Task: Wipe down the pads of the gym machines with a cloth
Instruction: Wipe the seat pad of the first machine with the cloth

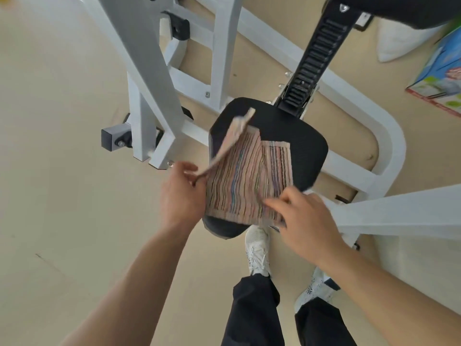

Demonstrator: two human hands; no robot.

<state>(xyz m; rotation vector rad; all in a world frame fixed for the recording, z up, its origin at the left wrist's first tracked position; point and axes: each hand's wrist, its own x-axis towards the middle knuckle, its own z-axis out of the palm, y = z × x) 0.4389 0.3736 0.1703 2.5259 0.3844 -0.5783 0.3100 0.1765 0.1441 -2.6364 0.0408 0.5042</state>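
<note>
We're in a gym here: a white steel machine frame fills the upper half of the frame, a black padded seat sits at centre on a notched black adjustment post, all on a plain beige floor, with another black pad at upper right.

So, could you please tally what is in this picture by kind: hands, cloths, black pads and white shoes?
Hands: 2, left hand and right hand
Cloths: 1, striped cloth
Black pads: 2, seat pad and upper pad
White shoes: 2, and
Total: 7
</note>
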